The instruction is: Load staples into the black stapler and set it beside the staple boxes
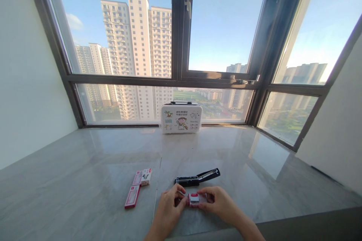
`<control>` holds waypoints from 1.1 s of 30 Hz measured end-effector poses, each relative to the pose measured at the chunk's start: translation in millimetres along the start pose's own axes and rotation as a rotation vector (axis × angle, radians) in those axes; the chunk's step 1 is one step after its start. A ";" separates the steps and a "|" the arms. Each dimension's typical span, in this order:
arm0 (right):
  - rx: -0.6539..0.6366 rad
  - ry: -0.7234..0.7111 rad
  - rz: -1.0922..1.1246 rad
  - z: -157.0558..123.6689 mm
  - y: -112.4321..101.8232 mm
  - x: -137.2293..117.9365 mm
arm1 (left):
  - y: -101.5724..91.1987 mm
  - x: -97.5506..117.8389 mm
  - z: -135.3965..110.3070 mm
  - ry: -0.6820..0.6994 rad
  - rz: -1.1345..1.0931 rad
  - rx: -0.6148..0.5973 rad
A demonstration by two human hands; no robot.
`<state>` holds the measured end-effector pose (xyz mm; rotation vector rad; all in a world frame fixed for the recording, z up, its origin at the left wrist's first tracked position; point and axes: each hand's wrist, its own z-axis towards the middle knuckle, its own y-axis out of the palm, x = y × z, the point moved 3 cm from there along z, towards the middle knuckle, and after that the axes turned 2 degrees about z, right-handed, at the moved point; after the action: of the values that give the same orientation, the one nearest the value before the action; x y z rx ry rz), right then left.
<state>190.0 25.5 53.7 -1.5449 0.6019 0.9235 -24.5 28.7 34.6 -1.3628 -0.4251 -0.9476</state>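
Observation:
Low in the head view, a small red-and-white box [194, 199] is held between my two hands just above or on the grey marble surface. My left hand [171, 204] pinches it at its left end, thumb and fingers closed. On the other end are the closed fingertips of my right hand [217, 202], with something clear showing beside them. Just beyond the hands lies a black stapler [188, 181], its top arm swung open toward the right. Whatever is inside the small box cannot be made out.
To the left lie two flat red-and-white boxes [132, 196], end to end, with a small white box [146, 177] printed with a stapler beside the farther one. A white case [181, 119] with cartoon pictures stands against the window. The marble ledge [85, 180] ends at a front edge.

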 end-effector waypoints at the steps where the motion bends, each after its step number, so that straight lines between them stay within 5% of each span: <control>1: -0.015 -0.025 -0.034 0.3 0.5 -4.0 | 0.0 -0.6 -0.5 0.003 -0.009 -0.004; 5: 0.004 -0.111 -0.199 3.0 1.5 -13.3 | -7.1 -11.4 1.0 0.004 -0.026 -0.020; 10: 0.025 -0.159 -0.299 14.4 16.2 -16.1 | -28.0 -32.2 20.7 -0.067 0.207 0.146; 15: 0.025 -0.262 -0.291 39.1 27.1 -27.4 | -23.6 -31.3 43.4 -0.011 0.321 0.029; 22: 0.113 -0.222 -0.340 78.1 18.3 -26.0 | -20.2 -32.8 46.6 -0.024 0.314 0.019; 33: 0.099 -0.199 -0.333 83.3 29.4 -26.4 | -21.1 -36.1 45.5 -0.029 0.271 0.026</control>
<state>133.3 98.0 58.1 -1.3917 0.2352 0.7678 -50.0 84.7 30.3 -1.3721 -0.2643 -0.6977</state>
